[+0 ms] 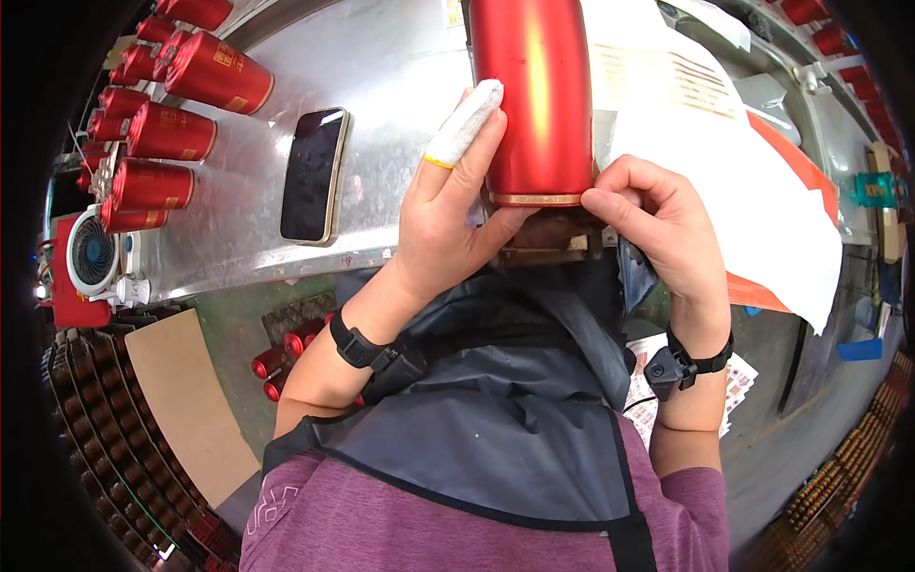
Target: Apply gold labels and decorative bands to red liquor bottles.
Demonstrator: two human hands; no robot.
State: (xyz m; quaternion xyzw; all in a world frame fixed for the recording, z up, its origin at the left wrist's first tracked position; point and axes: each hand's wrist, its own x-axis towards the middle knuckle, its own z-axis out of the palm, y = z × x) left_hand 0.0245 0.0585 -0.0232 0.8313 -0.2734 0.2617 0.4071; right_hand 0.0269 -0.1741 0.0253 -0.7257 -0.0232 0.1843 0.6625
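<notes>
A shiny red cylindrical canister [540, 105] lies over the table's near edge, its end with a thin gold band [538, 200] toward me. My left hand [443, 205] holds it from the left side, fingers stretched along the wall and thumb by the banded end. A white finger cover [467, 124] with a yellow edge sits on one left finger. At the right end of the gold band, my right hand [662, 219] has thumb and forefinger pinched together; whatever is between them is hidden. Below the canister is a dark support, partly covered.
A smartphone [315, 176] lies on the metal table [381, 114] at left. Several red canisters [172, 132] and a small fan [92, 250] stand beyond it. White sheets [667, 124] with rows of gold strips cover the right side. More red canisters [272, 362] are below the table.
</notes>
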